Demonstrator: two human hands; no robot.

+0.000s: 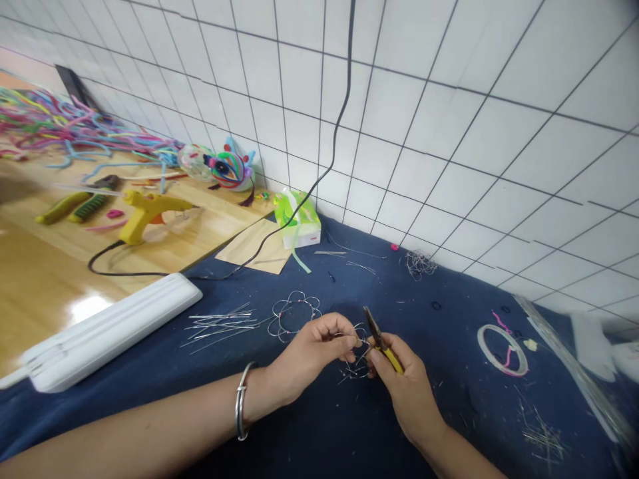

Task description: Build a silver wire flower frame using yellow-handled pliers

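Note:
My left hand [319, 346] pinches a small frame of bent silver wire [355, 370], which hangs partly hidden behind the fingers. Close beside it, my right hand [407, 386] is closed around yellow-handled pliers [382, 340], their dark jaws pointing up and away from the wire. The right fingertips also reach the wire's edge; whether they grip it I cannot tell. Just beyond the left hand, a flower-shaped wire ring [294, 314] with looped petals lies on the dark blue cloth [279, 426]. Loose straight wires [219, 326] are heaped to its left.
A yellow glue gun [144, 216] rests on the wooden table, its black cord [329, 163] running up across the wall. Nearby are a tissue pack [298, 219], a white lamp-like bar [114, 332], a tape roll [482, 339], tangled wire [419, 265] and wire scraps [544, 436].

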